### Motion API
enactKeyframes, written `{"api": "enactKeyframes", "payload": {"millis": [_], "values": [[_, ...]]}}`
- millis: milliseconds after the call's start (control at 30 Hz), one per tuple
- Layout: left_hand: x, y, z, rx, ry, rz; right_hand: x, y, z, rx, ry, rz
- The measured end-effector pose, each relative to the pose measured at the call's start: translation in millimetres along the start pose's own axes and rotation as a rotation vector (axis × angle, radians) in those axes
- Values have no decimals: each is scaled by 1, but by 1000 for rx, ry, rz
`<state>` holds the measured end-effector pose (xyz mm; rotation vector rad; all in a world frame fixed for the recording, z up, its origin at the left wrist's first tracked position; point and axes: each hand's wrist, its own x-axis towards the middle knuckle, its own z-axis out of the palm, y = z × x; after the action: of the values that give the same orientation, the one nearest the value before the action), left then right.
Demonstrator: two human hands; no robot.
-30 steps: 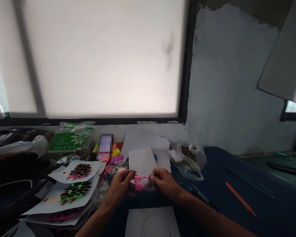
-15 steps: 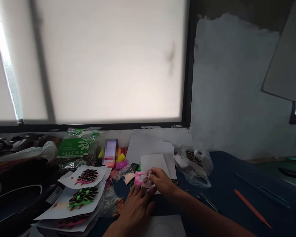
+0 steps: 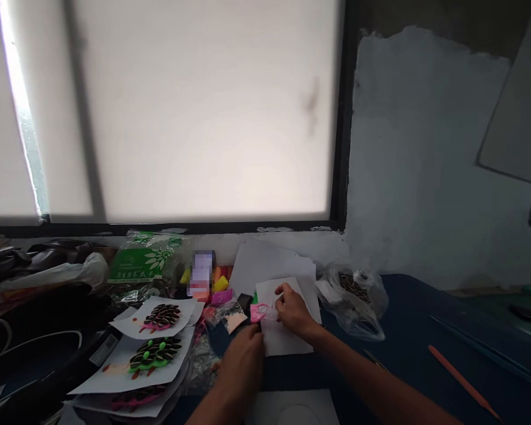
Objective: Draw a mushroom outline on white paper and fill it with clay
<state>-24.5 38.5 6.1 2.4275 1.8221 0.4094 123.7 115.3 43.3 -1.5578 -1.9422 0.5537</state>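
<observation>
Over a white sheet [image 3: 287, 342], my right hand [image 3: 294, 313] has its fingers bent and apart, and I see nothing gripped between them. Just left of its fingertips is a pink clay packet [image 3: 259, 311] with a clear wrapper; whether the wrapper touches the fingers is hard to make out. My left hand [image 3: 243, 360] is back-up, low over the dark blue table [image 3: 283, 373], just below the packet. Its fingers are curled under and mostly hidden. Close by lies a pale peach clay packet [image 3: 235, 321]. Below the hands is a paper [image 3: 287, 407] with a faint round outline.
Stacked at left are papers with seed-and-clay hedgehogs [image 3: 154, 357]. Behind them stand a green seed bag [image 3: 137, 265] and a phone with a blurred screen [image 3: 202, 273] among coloured clay. To the right are a plastic bag of seeds [image 3: 354, 289], an orange tool [image 3: 462, 381] and blue tweezers [image 3: 482, 348].
My right hand has loosened its pinch on the pink packet and risen over the white sheet. My left hand has drawn its fingers in. The view has shifted slightly left.
</observation>
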Motion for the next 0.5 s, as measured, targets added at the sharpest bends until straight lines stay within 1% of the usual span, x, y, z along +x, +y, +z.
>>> {"api": "enactKeyframes", "payload": {"millis": [100,200,367,500], "values": [[2,-18,-11,17,55,-48,-3,2,-1,-83,-12,-35],[1,-26,-17,58,43,-50,-10,0,-1,-169,-47,-84],[-2,-15,-22,161,2,-66,-22,-6,0,-317,-113,-146],[-4,-5,-26,237,-34,-88,-28,-10,0,-436,-111,-161]]}}
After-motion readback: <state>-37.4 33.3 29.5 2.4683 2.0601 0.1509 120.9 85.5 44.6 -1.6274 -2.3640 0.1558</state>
